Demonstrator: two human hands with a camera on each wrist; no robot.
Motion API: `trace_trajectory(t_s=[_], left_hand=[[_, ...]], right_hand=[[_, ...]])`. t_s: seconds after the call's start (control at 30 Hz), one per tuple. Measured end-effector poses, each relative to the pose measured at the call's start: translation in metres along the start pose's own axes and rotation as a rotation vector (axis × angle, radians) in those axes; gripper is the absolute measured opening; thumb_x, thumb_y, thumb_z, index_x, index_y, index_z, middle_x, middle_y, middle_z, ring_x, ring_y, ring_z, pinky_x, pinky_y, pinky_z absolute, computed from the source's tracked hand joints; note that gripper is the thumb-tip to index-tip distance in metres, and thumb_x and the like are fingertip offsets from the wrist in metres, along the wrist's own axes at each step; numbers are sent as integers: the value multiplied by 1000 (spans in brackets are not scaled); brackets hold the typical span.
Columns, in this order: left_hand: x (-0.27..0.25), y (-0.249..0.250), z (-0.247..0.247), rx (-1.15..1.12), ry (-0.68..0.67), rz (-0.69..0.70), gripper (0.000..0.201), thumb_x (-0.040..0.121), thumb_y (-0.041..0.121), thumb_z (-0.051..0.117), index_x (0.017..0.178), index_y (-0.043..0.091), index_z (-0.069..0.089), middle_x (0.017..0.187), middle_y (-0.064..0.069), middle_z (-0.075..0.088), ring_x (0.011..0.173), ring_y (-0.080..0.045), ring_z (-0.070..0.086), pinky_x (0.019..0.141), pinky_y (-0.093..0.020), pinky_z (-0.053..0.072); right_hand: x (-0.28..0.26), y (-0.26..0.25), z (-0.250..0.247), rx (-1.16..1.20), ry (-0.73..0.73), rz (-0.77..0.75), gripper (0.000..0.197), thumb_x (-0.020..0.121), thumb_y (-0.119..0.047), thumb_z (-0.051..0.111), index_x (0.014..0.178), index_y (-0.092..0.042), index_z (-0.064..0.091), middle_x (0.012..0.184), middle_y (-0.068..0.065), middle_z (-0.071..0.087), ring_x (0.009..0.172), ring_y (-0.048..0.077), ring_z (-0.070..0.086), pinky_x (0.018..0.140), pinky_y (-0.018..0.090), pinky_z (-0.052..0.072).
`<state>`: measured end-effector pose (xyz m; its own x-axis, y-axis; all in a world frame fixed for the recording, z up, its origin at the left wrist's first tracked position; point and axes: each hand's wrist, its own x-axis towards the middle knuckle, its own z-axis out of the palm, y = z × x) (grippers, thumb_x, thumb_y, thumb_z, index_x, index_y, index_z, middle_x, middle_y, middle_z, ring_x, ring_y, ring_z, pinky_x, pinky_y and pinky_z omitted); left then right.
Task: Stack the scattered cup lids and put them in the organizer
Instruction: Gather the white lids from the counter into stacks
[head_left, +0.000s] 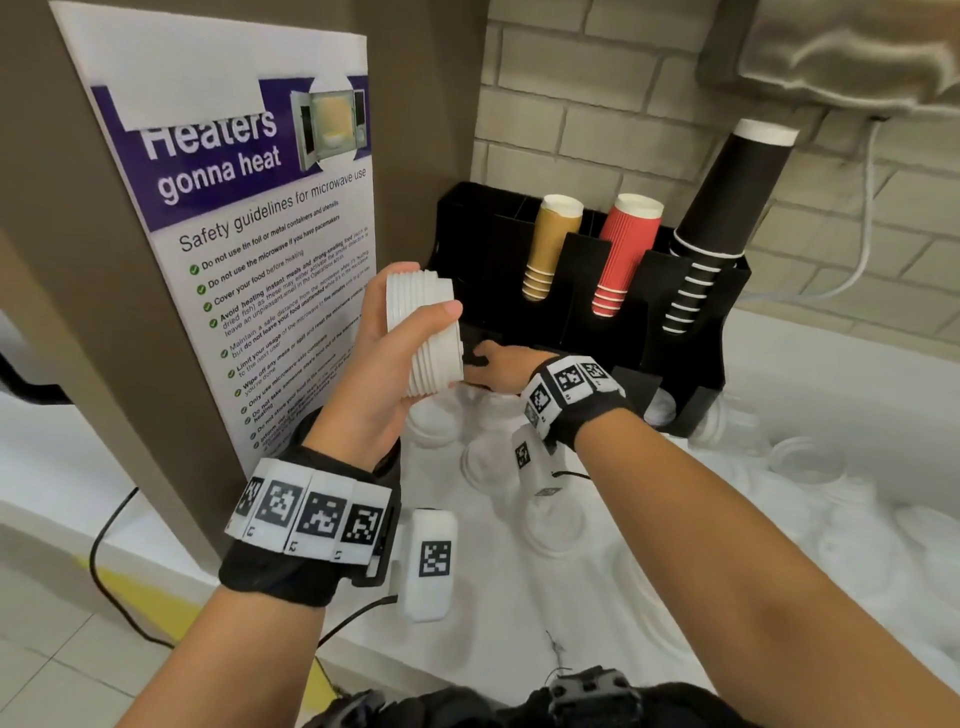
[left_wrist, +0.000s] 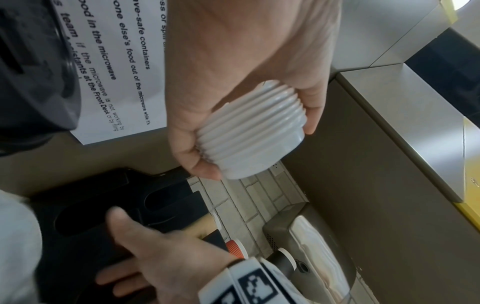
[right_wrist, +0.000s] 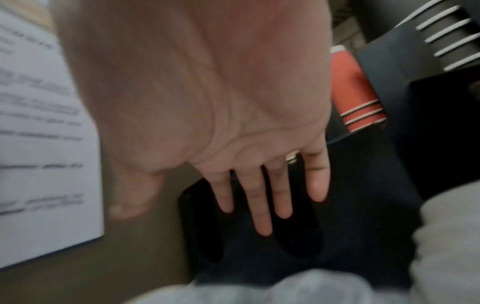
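My left hand (head_left: 395, 358) grips a stack of white cup lids (head_left: 426, 332), held on its side in the air just left of the black organizer (head_left: 691, 374). In the left wrist view the fingers and thumb curl round the ribbed stack of lids (left_wrist: 249, 133). My right hand (head_left: 498, 366) reaches with straight, spread fingers (right_wrist: 262, 205) to the organizer's low front slots (right_wrist: 298, 240), holding nothing. More white lids (head_left: 488, 457) lie scattered on the white counter below and to the right.
The organizer holds tan cups (head_left: 550, 244), red cups (head_left: 621, 254) and black cups (head_left: 722, 218) in its upper slots. A cabinet side with a microwave safety poster (head_left: 249, 234) stands close on the left. A brick wall (head_left: 571, 93) lies behind. A cable (head_left: 109, 566) hangs at lower left.
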<state>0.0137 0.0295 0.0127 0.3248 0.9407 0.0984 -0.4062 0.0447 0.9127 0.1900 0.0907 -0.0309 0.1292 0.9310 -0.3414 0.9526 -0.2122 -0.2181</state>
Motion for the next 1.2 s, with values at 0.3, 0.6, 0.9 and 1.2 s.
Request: trace_trajectory(t_s=[0.3,0.6,0.9,1.2], left_hand=[[5,4,2,-10,6,10,45,69,34,71,109,45,54,112,6,57,97,-15,60,60,-29,53],[5,7,-2,-19,18,14,46,70,33,70,112,41,52,106,8,58,89,-10,61,58,-28,52],[6,9,-10,-29,8,19,42,72,31,70,110,40,53,103,10,60,81,-5,65,61,-30,53],[6,6,-2,-35,-34,13,51,62,37,76,108,41,55,111,7,58,100,-15,59,70,-35,54]], right_hand=[[3,17,18,-229,-147,98,64,90,-55,54,132,-6,53,129,9,58,118,26,55,88,31,42],[0,2,3,-38,9,-17,79,90,-64,46,150,-16,27,147,11,41,131,29,44,100,36,39],[-27,33,-25,-191,35,-148,40,98,-15,47,137,-10,50,141,8,50,127,24,47,106,29,38],[-28,27,14,-588,-265,-136,87,72,-34,80,143,-39,31,137,5,44,126,28,40,104,42,34]])
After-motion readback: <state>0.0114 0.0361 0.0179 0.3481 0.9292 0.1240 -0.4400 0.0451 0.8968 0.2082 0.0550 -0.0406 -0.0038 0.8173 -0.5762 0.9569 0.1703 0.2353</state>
